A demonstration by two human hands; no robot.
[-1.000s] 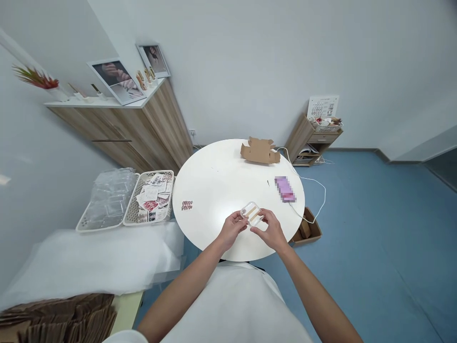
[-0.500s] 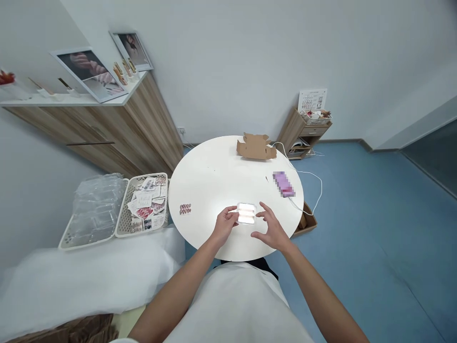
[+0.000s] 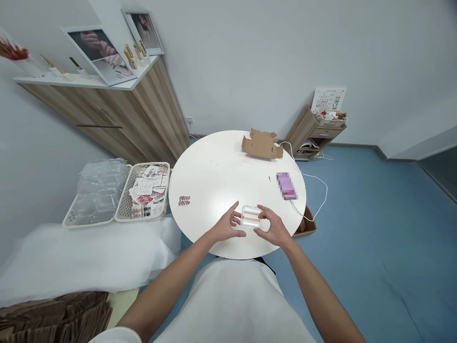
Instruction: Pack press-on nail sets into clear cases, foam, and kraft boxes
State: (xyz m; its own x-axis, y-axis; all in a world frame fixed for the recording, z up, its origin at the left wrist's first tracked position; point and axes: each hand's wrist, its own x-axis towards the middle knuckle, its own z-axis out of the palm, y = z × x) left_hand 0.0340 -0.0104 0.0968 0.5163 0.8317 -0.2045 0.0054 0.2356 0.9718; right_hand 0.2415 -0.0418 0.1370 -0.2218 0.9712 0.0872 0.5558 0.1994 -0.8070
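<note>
Between my hands, over the near part of the white oval table (image 3: 207, 166), is a small clear plastic case (image 3: 251, 216) with two tan strips across it. My right hand (image 3: 274, 227) grips the case by its right edge, thumb below and fingers above. Beside the left edge, my left hand (image 3: 227, 226) has its thumb and fingers spread and holds nothing. A set of dark pink press-on nails (image 3: 184, 200) lies at the table's left side.
An unfolded cardboard box (image 3: 263, 144) lies at the table's far edge, and a blurred purple item (image 3: 286, 186) with a white cable at the right. Left of the table are a basket of printed cards (image 3: 123, 209) and a basket of clear plastic cases (image 3: 98, 190).
My left hand has let go of the case and opened. The right hand, open before, has closed on the case's right edge. The view has shifted slightly.
</note>
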